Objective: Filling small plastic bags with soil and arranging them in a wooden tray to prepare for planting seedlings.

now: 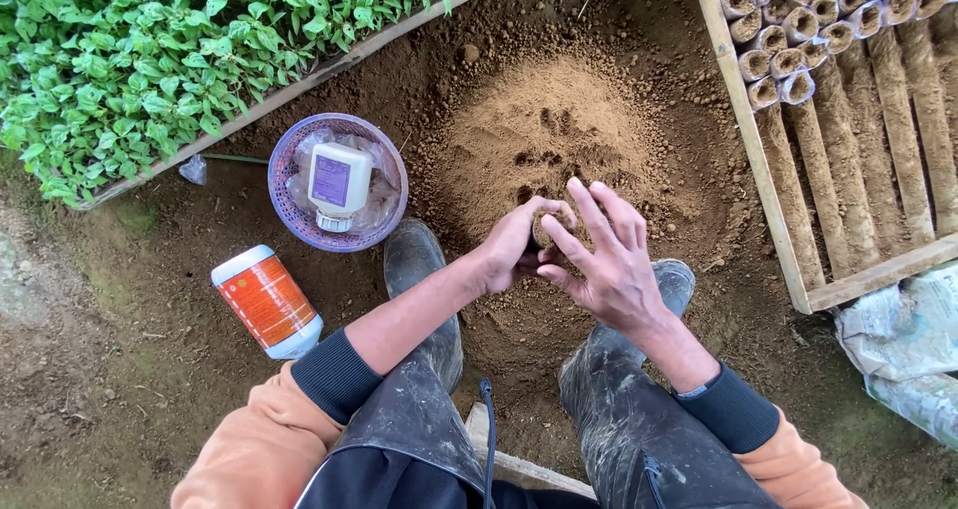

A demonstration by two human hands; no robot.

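1. Holding a small soil-filled tube pot (547, 226) between both hands, approx. centre of view, just above the near edge of the loose soil heap (559, 135).
2. L hand (514, 242): fingers clenched round the pot from 9 o'clock; this is the gripping hand.
3. R hand (609, 259): fingers spread and released, palm pressed against the pot from 3 o'clock; touching, not gripping.
4. Pot long axis: cannot tell for sure; appears roughly upright, open soil top facing me.
5. Heap lies at 12 o'clock from fingers, finger dents visible in it.
6. Wooden tray (758, 160) w/ rows of filled pots at 2 o'clock, well apart; R hand is nearer to it.
7. Purple basket (289, 210) w/ white bottle (338, 183) at 10 o'clock; orange can (267, 301) at 8 o'clock.
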